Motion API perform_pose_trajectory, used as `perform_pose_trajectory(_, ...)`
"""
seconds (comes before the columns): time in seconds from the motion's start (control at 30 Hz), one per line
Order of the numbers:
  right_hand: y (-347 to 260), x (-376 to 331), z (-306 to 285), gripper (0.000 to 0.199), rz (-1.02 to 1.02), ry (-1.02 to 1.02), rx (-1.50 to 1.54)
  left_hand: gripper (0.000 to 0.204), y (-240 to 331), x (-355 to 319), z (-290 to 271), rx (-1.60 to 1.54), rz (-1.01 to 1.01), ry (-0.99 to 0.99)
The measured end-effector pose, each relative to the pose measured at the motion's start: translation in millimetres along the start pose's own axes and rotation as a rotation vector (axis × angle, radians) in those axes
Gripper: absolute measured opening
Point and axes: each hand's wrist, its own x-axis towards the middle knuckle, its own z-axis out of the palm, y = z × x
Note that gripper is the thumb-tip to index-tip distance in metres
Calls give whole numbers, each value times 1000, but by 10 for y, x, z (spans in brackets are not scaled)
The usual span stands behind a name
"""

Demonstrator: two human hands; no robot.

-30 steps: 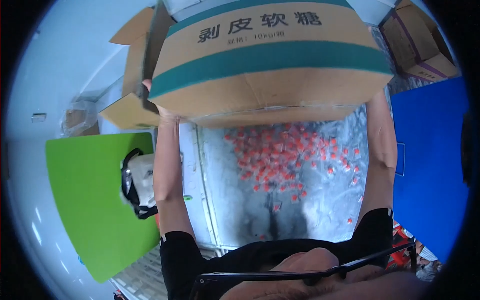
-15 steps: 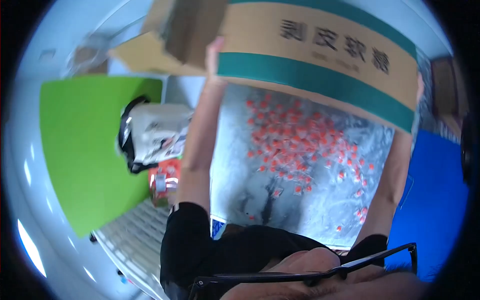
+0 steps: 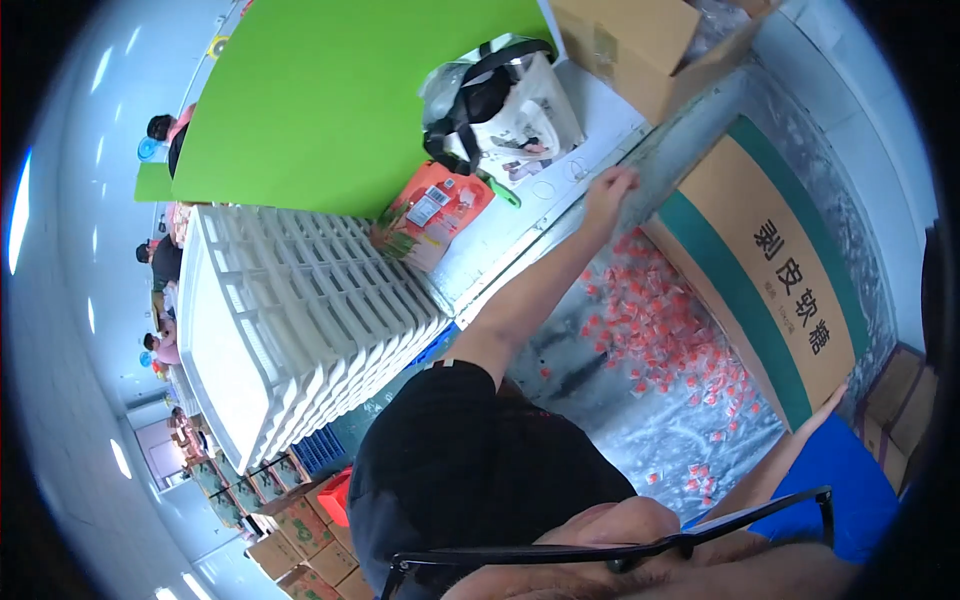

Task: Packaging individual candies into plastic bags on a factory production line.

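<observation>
A large brown cardboard box [image 3: 760, 270] with a teal band lies tilted over a metal-lined table [image 3: 640, 440]. Many small red wrapped candies [image 3: 660, 330] are spread on the metal beneath and beside the box. My left hand [image 3: 610, 190] is stretched out to the box's far end and grips it at the corner. My right hand [image 3: 835, 400] holds the near end from below; only its fingers show past the box's edge.
A tall stack of white trays [image 3: 300, 320] stands at the left. Behind it are a green board [image 3: 330, 100], a tote bag [image 3: 500, 110], an orange packet [image 3: 435, 210] and an open carton [image 3: 640, 50]. A blue board [image 3: 830, 480] is lower right. People sit far left [image 3: 165, 130].
The box has come down from above my head to the right side, low over the candies. My view has swung left, bringing the white trays and green board into sight.
</observation>
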Motion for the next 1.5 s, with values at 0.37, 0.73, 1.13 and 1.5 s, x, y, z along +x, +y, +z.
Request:
perform_pose_trajectory(0.37, 708, -2672, 25, 39, 316, 227, -489, 53, -687, 90, -1448, 936, -525, 920)
perform_pose_trajectory(0.73, 2155, -3046, 1561, 36, 150, -755, -674, 27, -1470, -1493, -1494, 557, -24, 418)
perform_pose_trajectory(1.13, 1188, -3184, 1481, 27, 334, -408, -126, 27, -222, -2594, -211, 1016, 235, -1050)
perform_pose_trajectory(1.5, 780, -1918, -557, 21, -397, 162, -893, 38, 560, -2111, 3142, 957, 1407, -1169)
